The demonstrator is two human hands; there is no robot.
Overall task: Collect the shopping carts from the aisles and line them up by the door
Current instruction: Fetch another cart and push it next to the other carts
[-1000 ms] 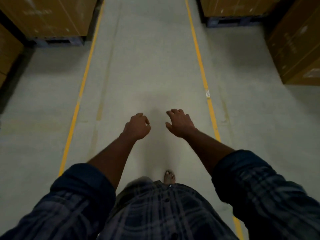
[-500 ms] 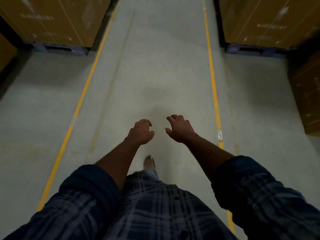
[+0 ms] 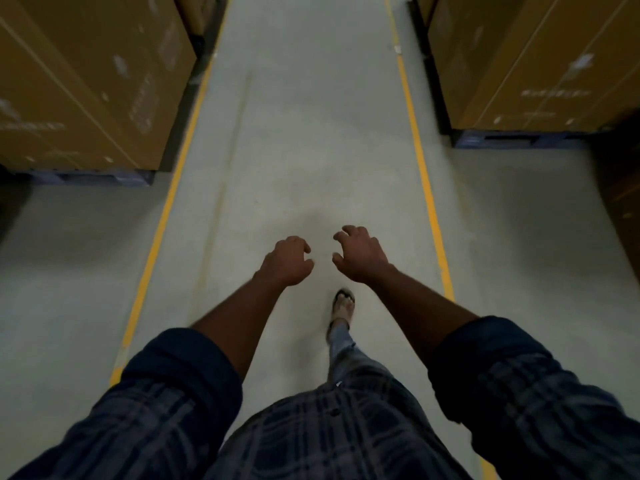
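Note:
No shopping cart is in view. Both my arms reach forward over a grey concrete aisle floor (image 3: pixel 311 133). My left hand (image 3: pixel 286 261) hangs with its fingers curled loosely and holds nothing. My right hand (image 3: pixel 360 254) is beside it, a small gap apart, fingers bent and spread like a claw, also empty. Below the hands my right foot in a sandal (image 3: pixel 343 304) is stepped forward on the floor. Rolled dark plaid sleeves cover my upper arms.
Two yellow floor lines, the left one (image 3: pixel 162 220) and the right one (image 3: pixel 426 188), border the walkway. Tall brown cardboard boxes stand on pallets outside the lines, one stack at the left (image 3: pixel 86 81) and one at the right (image 3: pixel 533 60). Open side gaps lie behind each stack.
I have walked forward along the aisle: the box stacks on both sides have come closer and larger. My feet alternated steps. Both hands stayed out in front, empty.

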